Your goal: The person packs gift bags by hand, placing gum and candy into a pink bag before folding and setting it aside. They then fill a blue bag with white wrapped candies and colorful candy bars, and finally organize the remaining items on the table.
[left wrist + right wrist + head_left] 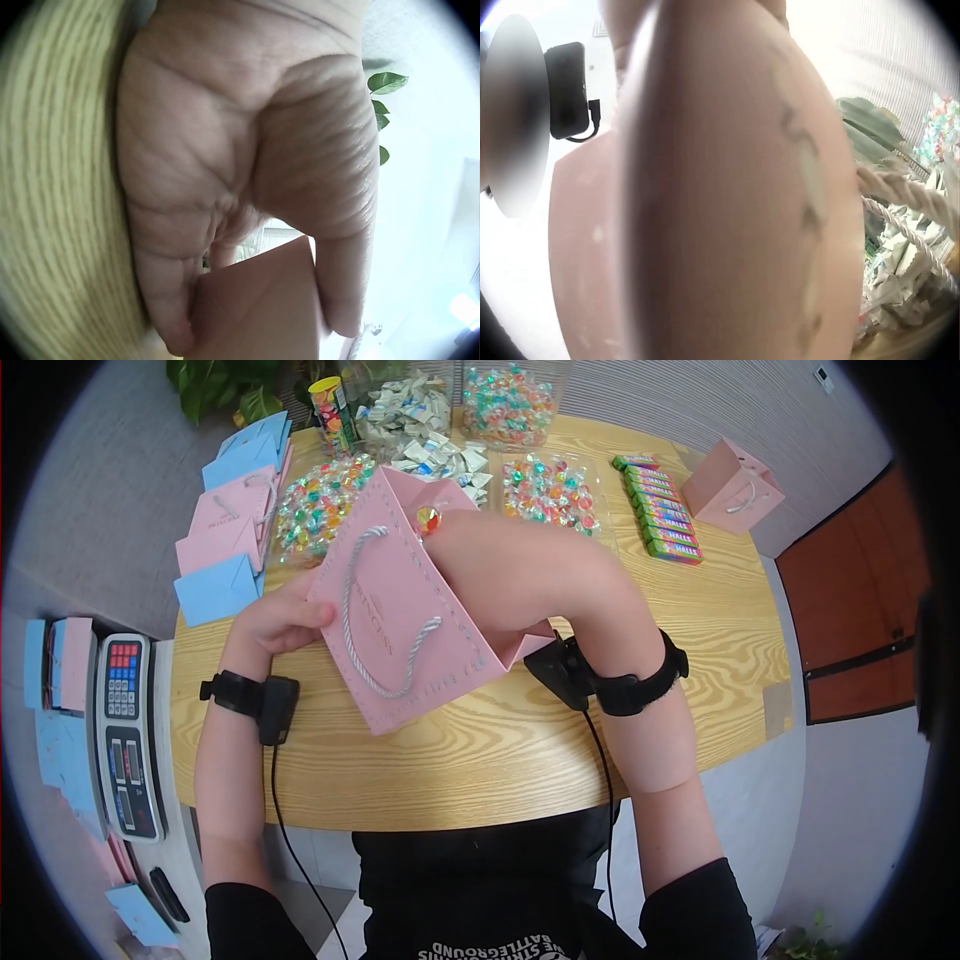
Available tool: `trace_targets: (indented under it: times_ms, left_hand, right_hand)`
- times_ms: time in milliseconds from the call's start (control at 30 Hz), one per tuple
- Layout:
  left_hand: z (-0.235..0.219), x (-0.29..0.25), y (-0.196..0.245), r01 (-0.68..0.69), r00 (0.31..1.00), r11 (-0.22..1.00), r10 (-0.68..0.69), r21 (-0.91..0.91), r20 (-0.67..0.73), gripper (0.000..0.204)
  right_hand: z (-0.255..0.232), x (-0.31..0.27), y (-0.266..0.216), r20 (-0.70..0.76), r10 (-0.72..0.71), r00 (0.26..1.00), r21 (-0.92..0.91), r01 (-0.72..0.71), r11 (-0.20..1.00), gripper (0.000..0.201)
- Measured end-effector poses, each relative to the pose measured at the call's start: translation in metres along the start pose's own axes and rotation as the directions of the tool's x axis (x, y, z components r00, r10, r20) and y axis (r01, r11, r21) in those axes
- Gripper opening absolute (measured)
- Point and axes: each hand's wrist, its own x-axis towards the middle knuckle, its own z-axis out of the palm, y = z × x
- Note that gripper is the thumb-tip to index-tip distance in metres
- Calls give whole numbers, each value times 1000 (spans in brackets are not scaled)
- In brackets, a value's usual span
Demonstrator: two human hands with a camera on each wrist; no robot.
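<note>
Pinching the near side wall of the pink gift bag (405, 600), the left hand (285, 622) makes the steadying grip: in the left wrist view its thumb (341, 247) and fingers (161, 300) curl round the card edge. The right hand (500, 565) is sunk into the bag's open mouth, and whether that grip is clenched or released cannot be told, since the fingers are hidden inside. A wrapped candy (428, 518) shows at the rim of the bag, just above that wrist.

The bag is held tilted, just above the tabletop (480, 760), mouth turned away from the person. It looks like light, stiff card that would crease if squeezed hard, so the folded side edges are probably the safest hold; its white rope handle (375, 620) hangs slack on the front face and would likely let the bag swing.

Beyond the bag lie open packets of coloured candies (548, 492) and white-wrapped sweets (440, 460). To the bag's right is a row of candy rolls (660, 510), and past them a second pink bag (735, 488) stands upright. To the bag's left sit flat pink and blue bags (230, 530), and further left, off the tabletop, a scale with a keypad (125, 730). A potted plant (225, 385) stands behind, against a pale wall.
</note>
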Motion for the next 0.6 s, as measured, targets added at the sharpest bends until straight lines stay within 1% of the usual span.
trace_targets:
  times_ms: [33, 100, 133, 200, 233, 300, 333, 400, 433, 500, 533, 600]
  left_hand:
    - [0, 0, 0, -1, 1000, 1000, 1, -1, -1, 100]
    - [0, 1, 0, 8, 1000, 1000, -8, 20, 1, 101]
    - [-1, 1, 0, 7, 1000, 1000, -7, 19, 2, 101]
    - [-3, 2, -2, 0, 1000, 1000, 0, 13, -5, 100]
    - [-3, 2, -2, 1, 1000, 1000, -1, 14, -4, 100]
    - [-3, 2, -2, 13, 1000, 1000, -13, 7, -8, 99]
    - [-3, 2, -2, 13, 1000, 1000, -13, 8, -8, 99]
    - [-3, 2, -2, 6, 1000, 1000, -6, -14, -6, 98]
    - [-2, 2, -1, 5, 1000, 1000, -5, -12, -5, 98]
    - [1, 2, 0, 11, 1000, 1000, -11, -26, -6, 97]
    - [2, 1, 1, 10, 1000, 1000, -10, -26, -7, 97]
    - [4, 1, 3, 19, 1000, 1000, -19, -16, -8, 96]
  right_hand:
    - [2, 1, 3, 2, -1, 1000, -1, 1, 1000, 25]
    - [6, 3, 13, -40, -120, 992, 107, 123, 987, 24]
    - [7, 4, 15, -40, -119, 992, 107, 123, 987, 24]
    - [8, 3, 18, -79, -167, 983, 112, 176, 978, 23]
    - [8, 3, 17, -80, -167, 983, 112, 175, 978, 23]
    - [6, 4, 15, -19, -87, 996, 61, 88, 994, 21]
    - [5, 2, 14, -20, -87, 996, 61, 88, 994, 21]
    - [1, -4, 10, -24, -63, 998, 142, 65, 988, 19]
    - [-2, -6, 8, -25, -63, 998, 141, 66, 988, 19]
    - [-8, -11, 7, 10, -13, 1000, 86, 12, 996, 19]
    - [-9, -13, 8, 10, -14, 1000, 85, 13, 996, 19]
    - [-11, -18, 10, -49, -95, 994, 78, 98, 992, 22]
